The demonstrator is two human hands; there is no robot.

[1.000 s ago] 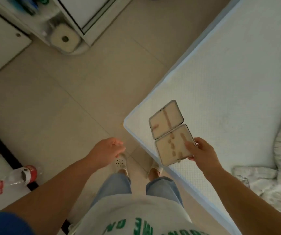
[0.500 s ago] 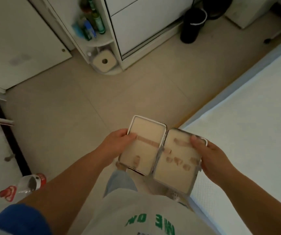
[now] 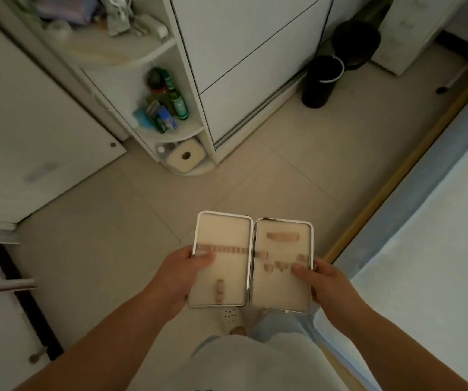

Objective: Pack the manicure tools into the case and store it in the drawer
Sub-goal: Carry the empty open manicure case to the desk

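Note:
A manicure case (image 3: 251, 261) lies spread flat in front of me, held over the tiled floor. Its two cream-lined halves have silver rims and tan holding straps, and no tools sit in the straps. My left hand (image 3: 179, 273) grips the left half with the thumb on the lining. My right hand (image 3: 324, 277) holds the right half at its outer edge, thumb on the lining. A white cabinet with drawer fronts (image 3: 251, 63) stands ahead, all fronts closed.
A rounded corner shelf (image 3: 168, 128) holds bottles and a paper roll. Two black bins (image 3: 321, 81) stand on the floor by the cabinet. The bed (image 3: 436, 227) runs along my right. A white door (image 3: 24, 131) and furniture lie to the left.
The case left the bed corner, where only my right hand held it. My left hand took its left half. My view swung up toward the cabinet and shelf.

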